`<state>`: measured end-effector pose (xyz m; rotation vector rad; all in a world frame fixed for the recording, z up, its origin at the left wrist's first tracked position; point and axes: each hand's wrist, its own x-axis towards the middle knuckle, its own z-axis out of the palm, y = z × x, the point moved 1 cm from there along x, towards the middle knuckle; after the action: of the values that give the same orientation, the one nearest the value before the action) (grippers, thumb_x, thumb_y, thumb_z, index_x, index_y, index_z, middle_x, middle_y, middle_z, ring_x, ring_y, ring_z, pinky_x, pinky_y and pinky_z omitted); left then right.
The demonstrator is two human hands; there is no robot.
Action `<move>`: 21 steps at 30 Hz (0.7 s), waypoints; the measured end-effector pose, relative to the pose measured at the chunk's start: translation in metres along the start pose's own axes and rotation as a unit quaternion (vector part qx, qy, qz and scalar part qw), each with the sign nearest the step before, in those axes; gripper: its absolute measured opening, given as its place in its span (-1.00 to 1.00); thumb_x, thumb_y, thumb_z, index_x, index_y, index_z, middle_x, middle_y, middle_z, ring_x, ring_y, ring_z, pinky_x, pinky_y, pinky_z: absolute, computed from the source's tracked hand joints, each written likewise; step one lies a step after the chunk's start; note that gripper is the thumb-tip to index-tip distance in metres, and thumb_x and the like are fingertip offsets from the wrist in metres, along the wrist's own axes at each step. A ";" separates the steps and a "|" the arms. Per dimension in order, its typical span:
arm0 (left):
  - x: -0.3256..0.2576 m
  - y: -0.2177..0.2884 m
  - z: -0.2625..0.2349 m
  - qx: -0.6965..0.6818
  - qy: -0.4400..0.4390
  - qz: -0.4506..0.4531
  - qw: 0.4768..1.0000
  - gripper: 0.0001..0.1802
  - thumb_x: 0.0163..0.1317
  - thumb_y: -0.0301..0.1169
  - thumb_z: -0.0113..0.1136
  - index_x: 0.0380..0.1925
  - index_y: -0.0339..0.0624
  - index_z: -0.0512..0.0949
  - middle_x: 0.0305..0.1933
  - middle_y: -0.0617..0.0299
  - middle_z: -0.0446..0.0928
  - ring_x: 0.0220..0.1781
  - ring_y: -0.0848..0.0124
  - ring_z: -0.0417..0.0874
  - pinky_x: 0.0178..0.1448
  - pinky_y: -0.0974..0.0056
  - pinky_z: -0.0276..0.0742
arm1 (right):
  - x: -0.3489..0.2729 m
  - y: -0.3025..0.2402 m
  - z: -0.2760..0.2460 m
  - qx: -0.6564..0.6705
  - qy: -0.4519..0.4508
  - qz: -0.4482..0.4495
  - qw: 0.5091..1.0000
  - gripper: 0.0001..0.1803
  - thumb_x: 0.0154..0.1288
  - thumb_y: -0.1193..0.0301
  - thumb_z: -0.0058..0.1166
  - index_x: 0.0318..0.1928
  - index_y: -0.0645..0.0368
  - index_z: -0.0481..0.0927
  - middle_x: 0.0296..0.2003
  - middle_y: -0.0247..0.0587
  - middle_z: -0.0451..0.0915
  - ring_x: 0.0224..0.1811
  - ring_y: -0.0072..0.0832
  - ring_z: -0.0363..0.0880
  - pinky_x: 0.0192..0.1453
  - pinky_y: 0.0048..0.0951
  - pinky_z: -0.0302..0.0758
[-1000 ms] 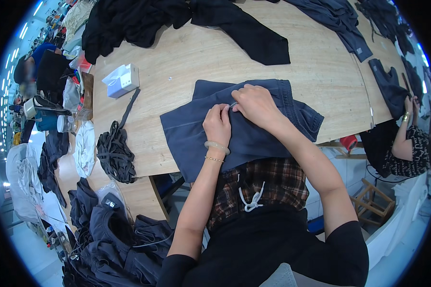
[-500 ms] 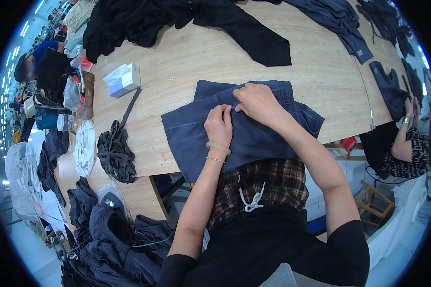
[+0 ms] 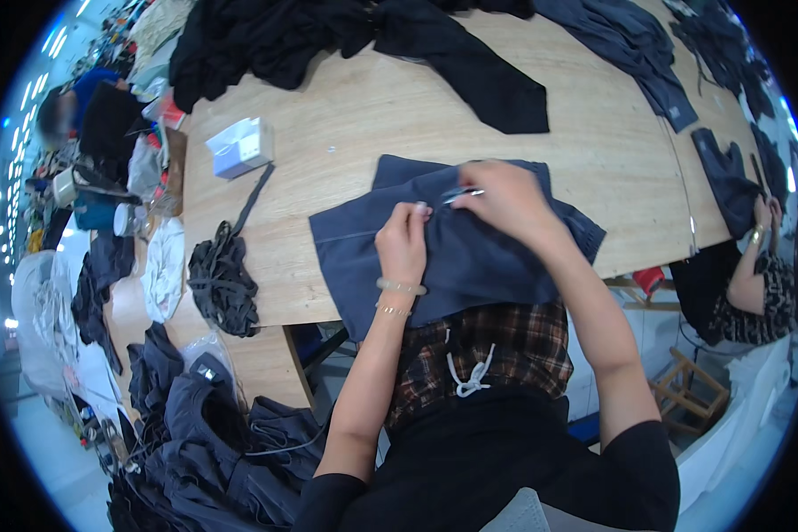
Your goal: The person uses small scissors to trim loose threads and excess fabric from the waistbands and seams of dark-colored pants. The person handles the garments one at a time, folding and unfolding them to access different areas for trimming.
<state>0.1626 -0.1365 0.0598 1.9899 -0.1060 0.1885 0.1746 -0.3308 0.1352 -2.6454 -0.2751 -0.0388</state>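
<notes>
Brown plaid cloth (image 3: 514, 355) with a tied white cord sits at the person's waist, and just beyond it a navy garment (image 3: 350, 253) lies on the wooden table (image 3: 328, 115). Over the garment, the left hand (image 3: 402, 246) has its fingertips drawn together; whether they pinch anything, I cannot tell. Near it, the right hand (image 3: 508, 202), blurred, grips a small metal tool (image 3: 462, 193). Farther off, to the left, stands a tissue box (image 3: 242, 149); black cloth (image 3: 270, 44) lies heaped beyond.
</notes>
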 end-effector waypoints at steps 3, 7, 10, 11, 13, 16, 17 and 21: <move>0.000 0.000 -0.076 -0.078 0.099 -0.062 0.990 -0.63 0.56 -0.29 0.04 -0.26 -0.38 0.66 -0.35 0.16 0.71 -0.33 0.39 0.69 -0.21 0.29 0.58 | -0.040 0.035 -0.036 0.135 0.150 0.114 0.973 -0.57 0.28 0.06 0.34 -0.21 0.19 0.58 -0.36 -0.04 0.68 -0.27 -0.16 0.70 -0.14 -0.21 0.55; 0.003 -0.061 -0.148 0.061 0.118 -0.205 0.970 -0.63 0.50 -0.22 0.19 -0.25 -0.39 0.69 -0.38 0.23 0.66 -0.34 0.55 0.59 -0.20 0.42 0.51 | -0.102 0.115 -0.033 0.221 0.206 0.270 0.914 -0.54 0.43 0.14 0.24 -0.45 0.20 0.43 -0.57 -0.45 0.36 -0.46 -0.70 0.22 -0.40 -0.52 0.19; -0.007 -0.075 -0.144 0.095 0.048 -0.173 0.979 -0.75 0.35 -0.35 0.36 -0.26 -0.40 0.69 -0.40 0.18 0.66 -0.34 0.47 0.62 -0.18 0.35 0.55 | -0.115 0.113 -0.013 0.313 0.272 0.299 0.859 -0.54 0.51 0.19 0.16 -0.50 0.19 0.42 -0.58 -0.50 0.33 -0.49 -0.71 0.17 -0.41 -0.53 0.13; -0.004 -0.074 -0.144 0.120 0.047 -0.192 0.973 -0.79 0.26 -0.43 0.42 -0.23 -0.38 0.70 -0.42 0.24 0.61 -0.36 0.50 0.57 -0.18 0.37 0.53 | -0.112 0.100 -0.015 0.311 0.263 0.259 0.876 -0.58 0.52 0.23 0.13 -0.48 0.23 0.48 -0.55 -0.46 0.35 -0.48 -0.69 0.23 -0.38 -0.54 0.17; -0.001 -0.057 -0.141 0.088 0.083 -0.145 0.982 -0.81 0.27 -0.46 0.41 -0.20 -0.37 0.71 -0.41 0.25 0.62 -0.35 0.52 0.58 -0.17 0.38 0.53 | -0.097 0.068 -0.016 0.268 0.273 0.156 0.911 -0.61 0.50 0.26 0.14 -0.46 0.28 0.56 -0.47 -0.40 0.43 -0.43 -0.66 0.33 -0.34 -0.56 0.21; 0.007 0.014 -0.133 -0.068 0.074 -0.094 0.990 -0.85 0.31 -0.50 0.36 -0.18 -0.36 0.70 -0.34 0.29 0.66 -0.29 0.59 0.59 -0.13 0.44 0.52 | -0.058 -0.014 -0.026 0.369 0.122 0.075 0.918 -0.81 0.34 0.39 0.31 -0.33 0.29 0.70 -0.34 -0.38 0.55 -0.31 -0.64 0.48 -0.20 -0.56 0.40; 0.010 0.042 -0.127 -0.141 0.047 -0.099 0.984 -0.87 0.32 -0.51 0.35 -0.19 -0.35 0.70 -0.33 0.30 0.66 -0.28 0.60 0.59 -0.12 0.45 0.51 | -0.044 -0.037 -0.024 0.420 0.092 0.023 0.902 -0.77 0.31 0.35 0.35 -0.17 0.28 0.72 -0.20 -0.31 0.63 -0.16 -0.57 0.60 -0.05 -0.52 0.51; 0.016 0.104 -0.108 -0.283 -0.057 -0.067 0.955 -0.88 0.35 -0.52 0.34 -0.16 -0.33 0.69 -0.28 0.36 0.67 -0.24 0.65 0.59 -0.09 0.50 0.50 | 0.000 -0.095 -0.034 0.414 0.020 -0.050 0.909 -0.66 0.22 0.31 0.41 -0.11 0.30 0.68 -0.27 -0.18 0.66 -0.23 -0.47 0.59 -0.12 -0.43 0.53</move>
<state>0.1521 -0.0808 0.1994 1.4261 -0.0864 -0.0445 0.1563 -0.2642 0.2088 -1.7809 -0.3242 -0.0068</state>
